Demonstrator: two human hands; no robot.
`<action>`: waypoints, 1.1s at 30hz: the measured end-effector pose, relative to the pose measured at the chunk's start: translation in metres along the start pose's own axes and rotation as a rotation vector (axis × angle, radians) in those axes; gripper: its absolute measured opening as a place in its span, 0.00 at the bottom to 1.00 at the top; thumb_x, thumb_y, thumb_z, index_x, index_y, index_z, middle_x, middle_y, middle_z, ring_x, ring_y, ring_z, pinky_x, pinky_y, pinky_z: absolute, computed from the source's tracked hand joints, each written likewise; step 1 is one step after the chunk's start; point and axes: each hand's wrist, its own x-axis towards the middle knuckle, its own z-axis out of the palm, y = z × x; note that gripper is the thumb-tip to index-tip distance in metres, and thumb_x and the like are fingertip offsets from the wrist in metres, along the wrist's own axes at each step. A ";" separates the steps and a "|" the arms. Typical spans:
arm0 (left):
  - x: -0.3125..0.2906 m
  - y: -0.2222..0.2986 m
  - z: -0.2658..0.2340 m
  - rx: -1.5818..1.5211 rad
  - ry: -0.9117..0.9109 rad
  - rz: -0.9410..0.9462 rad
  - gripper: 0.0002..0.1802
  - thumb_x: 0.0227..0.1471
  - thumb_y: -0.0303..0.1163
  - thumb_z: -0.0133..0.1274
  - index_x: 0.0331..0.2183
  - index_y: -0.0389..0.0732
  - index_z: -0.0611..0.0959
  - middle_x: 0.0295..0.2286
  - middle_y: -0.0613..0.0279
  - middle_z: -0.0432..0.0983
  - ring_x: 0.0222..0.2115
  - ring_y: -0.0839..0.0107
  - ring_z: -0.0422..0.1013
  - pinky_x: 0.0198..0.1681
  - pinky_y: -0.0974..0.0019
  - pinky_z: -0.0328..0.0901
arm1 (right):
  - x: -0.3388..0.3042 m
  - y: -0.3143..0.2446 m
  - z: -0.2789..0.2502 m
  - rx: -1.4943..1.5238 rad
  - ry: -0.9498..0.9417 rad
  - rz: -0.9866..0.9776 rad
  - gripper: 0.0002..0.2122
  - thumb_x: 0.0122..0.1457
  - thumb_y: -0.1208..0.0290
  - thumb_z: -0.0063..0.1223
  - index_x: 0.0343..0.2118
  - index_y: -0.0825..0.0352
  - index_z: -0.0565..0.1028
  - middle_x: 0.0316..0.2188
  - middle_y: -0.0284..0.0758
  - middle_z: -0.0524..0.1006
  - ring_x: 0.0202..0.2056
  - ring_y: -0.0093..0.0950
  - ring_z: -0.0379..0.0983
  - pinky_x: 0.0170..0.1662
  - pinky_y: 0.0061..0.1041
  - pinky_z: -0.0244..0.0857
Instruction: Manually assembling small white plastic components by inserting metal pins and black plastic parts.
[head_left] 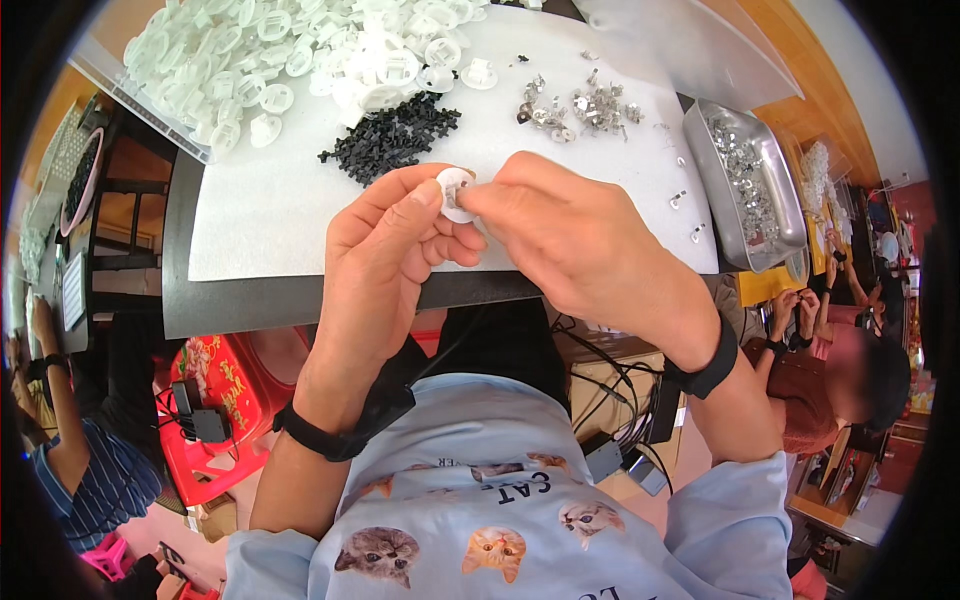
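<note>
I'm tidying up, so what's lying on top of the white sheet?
White plastic parts, a pile of small black pieces and small metal parts lie on the white sheet. What lies beneath those piles, or behind the left hand and right hand, is covered.

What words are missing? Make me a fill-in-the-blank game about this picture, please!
1. The left hand and right hand meet at a disc coloured ____.
2. The heap of tiny parts just beyond the left hand is coloured ____.
3. The metal tray is on the person's ____ side.
4. The animal heads printed on the shirt are all ____.

Missing words: white; black; right; cats.
</note>
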 end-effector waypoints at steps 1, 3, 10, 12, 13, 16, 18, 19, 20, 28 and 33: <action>0.000 0.000 0.000 0.000 -0.002 0.001 0.15 0.59 0.30 0.44 0.42 0.29 0.75 0.33 0.54 0.76 0.29 0.70 0.74 0.32 0.69 0.70 | -0.002 -0.001 0.000 0.063 0.045 0.028 0.07 0.52 0.80 0.49 0.35 0.67 0.72 0.25 0.34 0.69 0.24 0.34 0.70 0.24 0.28 0.64; -0.001 -0.001 0.001 0.019 -0.023 0.035 0.17 0.60 0.29 0.40 0.45 0.27 0.72 0.33 0.52 0.76 0.30 0.69 0.74 0.34 0.69 0.70 | 0.000 0.000 -0.003 0.138 0.060 0.062 0.06 0.53 0.80 0.49 0.34 0.68 0.72 0.24 0.35 0.70 0.24 0.34 0.69 0.24 0.28 0.64; -0.003 -0.007 0.005 0.032 0.017 0.098 0.15 0.59 0.29 0.45 0.44 0.29 0.74 0.34 0.56 0.76 0.32 0.72 0.73 0.37 0.69 0.69 | 0.005 -0.009 0.017 0.630 0.140 0.441 0.04 0.54 0.77 0.49 0.27 0.72 0.71 0.22 0.38 0.71 0.21 0.29 0.69 0.25 0.27 0.62; -0.004 -0.009 0.004 0.085 0.011 0.132 0.15 0.58 0.29 0.45 0.44 0.29 0.74 0.35 0.57 0.76 0.33 0.74 0.72 0.37 0.70 0.68 | 0.005 -0.008 0.022 0.583 0.164 0.432 0.04 0.54 0.77 0.50 0.26 0.72 0.70 0.21 0.38 0.71 0.20 0.28 0.68 0.24 0.26 0.62; -0.005 -0.010 0.005 0.086 0.011 0.132 0.15 0.58 0.29 0.45 0.44 0.29 0.74 0.35 0.57 0.76 0.33 0.74 0.72 0.37 0.70 0.68 | 0.005 -0.007 0.024 0.537 0.186 0.424 0.05 0.54 0.77 0.50 0.25 0.72 0.69 0.20 0.37 0.71 0.19 0.27 0.68 0.22 0.26 0.62; -0.008 -0.012 0.009 0.129 0.039 0.175 0.15 0.58 0.28 0.46 0.44 0.30 0.74 0.34 0.59 0.76 0.33 0.76 0.71 0.38 0.72 0.67 | 0.005 -0.008 0.031 0.647 0.220 0.476 0.05 0.54 0.78 0.49 0.24 0.72 0.68 0.19 0.37 0.72 0.16 0.24 0.67 0.20 0.25 0.60; -0.009 -0.015 0.008 0.211 0.070 0.222 0.15 0.58 0.28 0.47 0.45 0.31 0.75 0.34 0.61 0.75 0.33 0.77 0.70 0.39 0.72 0.66 | 0.005 -0.009 0.033 0.662 0.225 0.496 0.04 0.54 0.78 0.49 0.25 0.72 0.68 0.19 0.37 0.72 0.16 0.23 0.67 0.19 0.24 0.60; -0.008 -0.016 0.007 0.211 0.071 0.223 0.15 0.58 0.28 0.47 0.45 0.31 0.75 0.34 0.61 0.75 0.33 0.77 0.70 0.39 0.72 0.66 | 0.005 -0.010 0.034 0.678 0.231 0.517 0.04 0.54 0.78 0.48 0.25 0.72 0.69 0.18 0.37 0.72 0.15 0.22 0.66 0.18 0.24 0.59; -0.008 -0.017 0.006 0.217 0.073 0.241 0.15 0.58 0.29 0.48 0.45 0.31 0.75 0.34 0.62 0.75 0.33 0.78 0.70 0.40 0.73 0.65 | 0.005 -0.012 0.033 0.678 0.231 0.517 0.04 0.54 0.78 0.48 0.25 0.72 0.69 0.18 0.37 0.72 0.15 0.22 0.66 0.18 0.24 0.59; -0.008 -0.017 0.004 0.188 0.044 0.263 0.16 0.58 0.29 0.48 0.46 0.31 0.74 0.37 0.62 0.74 0.36 0.78 0.69 0.42 0.72 0.64 | 0.007 -0.019 0.021 0.785 0.098 0.632 0.03 0.59 0.80 0.46 0.34 0.73 0.71 0.29 0.29 0.74 0.31 0.13 0.71 0.36 0.15 0.69; -0.008 -0.019 0.004 0.215 0.051 0.292 0.15 0.58 0.29 0.48 0.45 0.31 0.74 0.37 0.61 0.74 0.37 0.77 0.69 0.43 0.72 0.65 | 0.005 -0.015 0.030 0.804 0.206 0.554 0.04 0.57 0.77 0.46 0.30 0.74 0.70 0.19 0.31 0.72 0.16 0.15 0.64 0.17 0.18 0.58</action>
